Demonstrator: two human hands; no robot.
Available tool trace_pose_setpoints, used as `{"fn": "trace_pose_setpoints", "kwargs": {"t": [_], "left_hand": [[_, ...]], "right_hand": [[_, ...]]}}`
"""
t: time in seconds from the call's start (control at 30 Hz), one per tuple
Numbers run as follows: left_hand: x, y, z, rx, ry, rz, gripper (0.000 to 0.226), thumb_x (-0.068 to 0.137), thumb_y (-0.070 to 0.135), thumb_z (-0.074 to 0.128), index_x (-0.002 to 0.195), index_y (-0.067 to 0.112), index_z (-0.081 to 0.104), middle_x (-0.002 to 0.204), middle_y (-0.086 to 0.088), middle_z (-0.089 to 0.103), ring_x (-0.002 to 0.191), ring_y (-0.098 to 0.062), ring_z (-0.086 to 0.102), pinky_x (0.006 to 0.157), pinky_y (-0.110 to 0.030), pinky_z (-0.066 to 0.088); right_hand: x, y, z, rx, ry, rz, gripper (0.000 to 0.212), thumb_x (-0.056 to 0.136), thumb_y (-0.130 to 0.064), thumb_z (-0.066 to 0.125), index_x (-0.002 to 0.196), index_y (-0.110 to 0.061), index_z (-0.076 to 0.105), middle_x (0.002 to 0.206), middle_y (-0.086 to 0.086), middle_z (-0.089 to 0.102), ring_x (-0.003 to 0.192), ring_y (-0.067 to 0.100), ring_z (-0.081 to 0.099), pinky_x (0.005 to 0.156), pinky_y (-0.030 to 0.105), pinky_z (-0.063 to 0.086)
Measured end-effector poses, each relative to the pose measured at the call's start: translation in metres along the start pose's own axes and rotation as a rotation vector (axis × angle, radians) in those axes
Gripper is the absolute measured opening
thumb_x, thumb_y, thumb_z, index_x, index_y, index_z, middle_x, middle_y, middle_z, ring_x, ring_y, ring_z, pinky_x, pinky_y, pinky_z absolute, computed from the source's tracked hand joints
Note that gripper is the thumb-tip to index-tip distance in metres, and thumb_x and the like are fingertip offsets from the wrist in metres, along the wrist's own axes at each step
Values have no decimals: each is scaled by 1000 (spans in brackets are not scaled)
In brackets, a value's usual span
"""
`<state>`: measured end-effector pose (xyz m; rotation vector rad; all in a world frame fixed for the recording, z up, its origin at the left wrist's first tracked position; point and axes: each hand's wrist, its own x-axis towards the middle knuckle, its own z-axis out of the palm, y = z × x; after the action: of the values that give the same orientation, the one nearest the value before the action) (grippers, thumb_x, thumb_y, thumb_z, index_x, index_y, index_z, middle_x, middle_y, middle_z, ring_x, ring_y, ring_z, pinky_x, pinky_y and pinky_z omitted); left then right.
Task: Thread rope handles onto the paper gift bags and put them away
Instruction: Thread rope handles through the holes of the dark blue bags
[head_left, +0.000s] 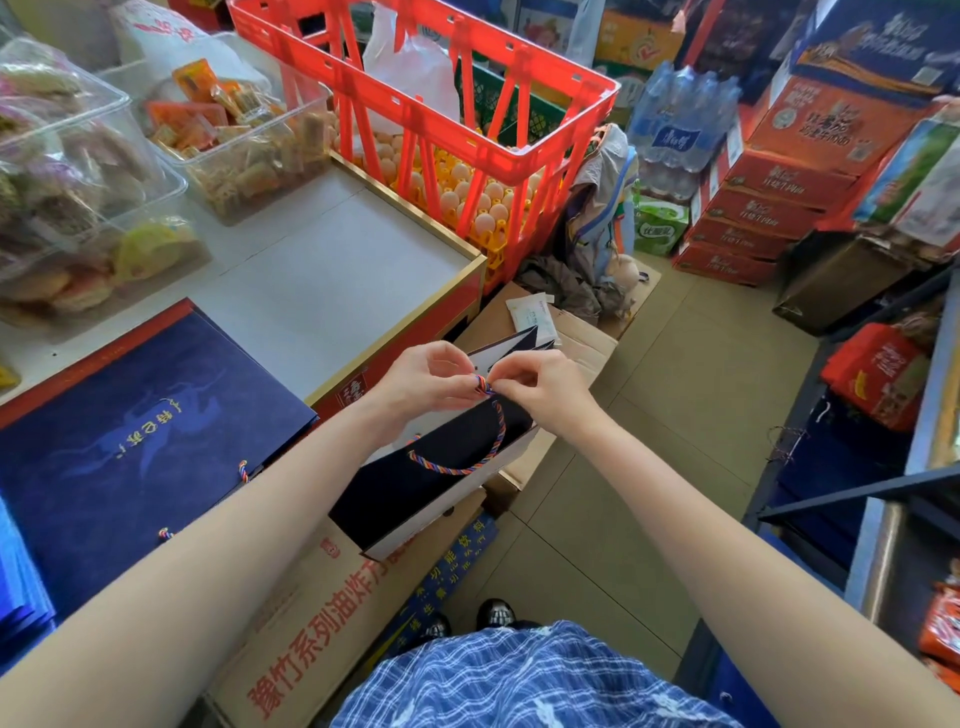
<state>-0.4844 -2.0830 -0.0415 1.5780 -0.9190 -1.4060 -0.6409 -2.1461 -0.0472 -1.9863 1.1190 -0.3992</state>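
- Dark navy paper gift bag (415, 483) held in mid-air over brown cardboard cartons (311, 613), just off the bench (322, 270) edge; long axis running from near-left to far-right, mouth end away from body.
- Twisted multicolour rope handle (467, 462) looped across the bag's face; near end already through the bag at lower left, far end bunched at the top edge between both hands.
- Left hand (431, 379) curled, fingertips pinching the rope end at the bag's far rim.
- Right hand (540, 384) curled too, pinching the same rope end from the other side; hands nearly touching, both equally near the work point.
- Judgement: knotting or seating the second rope end; next move hinges on the rope tip staying right at the rim between the two pinches.
- Flat dark blue gift bags with printed design (135, 431) stacked on the bench to the left, rope ends showing at the near edge; likely the finished pile.
- Red plastic crate (519, 78) beyond the bench, eggs in yellow trays (467, 197) inside, plus a white plastic bag (410, 67).
- Clear plastic tubs (171, 171) on the bench's far left hold wrapped snacks.
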Motion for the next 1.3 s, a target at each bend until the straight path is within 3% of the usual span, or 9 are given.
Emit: {"fn": "trace_pose_setpoints", "kwargs": {"t": [0.17, 0.37, 0.57, 0.8, 0.93, 1.03, 1.13, 1.23, 1.3], "left_hand": [[1, 0, 1, 86, 91, 6, 10, 79, 13, 72, 83, 8, 65, 81, -10, 71, 73, -14, 71, 65, -21, 56], [3, -2, 4, 183, 85, -5, 16, 78, 19, 74, 90, 9, 72, 84, -3, 72, 74, -6, 70, 62, -14, 53], [4, -4, 9, 289, 148, 22, 11, 78, 25, 74, 83, 15, 72, 84, -2, 71, 77, -9, 68, 73, -25, 57], [6, -5, 10, 241, 164, -30, 14, 80, 25, 72, 82, 11, 72, 86, -4, 70, 85, -11, 67, 81, -27, 55], [9, -5, 8, 155, 213, -81, 11, 80, 17, 72, 74, 10, 66, 84, -5, 70, 83, -11, 67, 77, -24, 53], [8, -7, 7, 91, 164, -89, 10, 81, 13, 70, 74, 9, 65, 84, -5, 69, 80, -8, 66, 69, -16, 51], [8, -10, 8, 242, 119, -63, 13, 84, 20, 68, 75, 11, 66, 85, -5, 68, 85, -12, 63, 76, -24, 51], [11, -10, 4, 277, 86, -56, 13, 84, 20, 68, 76, 10, 64, 85, -7, 68, 87, -16, 64, 85, -31, 51], [10, -9, 2, 250, 92, -46, 11, 83, 17, 69, 78, 8, 63, 82, -6, 67, 81, -12, 65, 84, -28, 53]], "right_hand": [[2, 4, 1, 44, 12, -16, 8, 86, -8, 65, 85, -15, 69, 86, 0, 67, 82, 12, 61, 77, 25, 50], [1, 4, 3, 102, 53, -6, 10, 84, -6, 65, 82, -15, 70, 84, 0, 68, 83, 15, 64, 79, 28, 52], [1, 2, 6, 77, 83, -17, 8, 84, -5, 65, 85, -11, 72, 84, 1, 68, 80, 13, 63, 74, 22, 52], [-1, 2, 7, 110, 75, -41, 9, 85, -6, 65, 88, -12, 70, 87, -3, 65, 76, 10, 60, 69, 16, 49], [-7, 7, 6, 182, 260, 36, 5, 86, -8, 63, 90, -10, 61, 100, 1, 53, 79, 10, 59, 68, 13, 48], [-11, 15, 9, 115, 63, 232, 15, 84, -21, 69, 91, -14, 58, 98, 3, 61, 90, 17, 60, 76, 27, 50], [-10, 10, 19, 134, -11, 272, 17, 83, -20, 69, 85, -16, 53, 91, 2, 61, 81, 13, 58, 68, 23, 47], [-11, -1, 25, 494, -20, 373, 9, 91, -7, 55, 88, -13, 49, 89, 9, 62, 67, 12, 63, 59, 19, 51], [-11, -3, 24, 589, -30, 397, 8, 95, -3, 44, 94, -9, 50, 84, 8, 59, 60, 11, 62, 59, 18, 52]]}}
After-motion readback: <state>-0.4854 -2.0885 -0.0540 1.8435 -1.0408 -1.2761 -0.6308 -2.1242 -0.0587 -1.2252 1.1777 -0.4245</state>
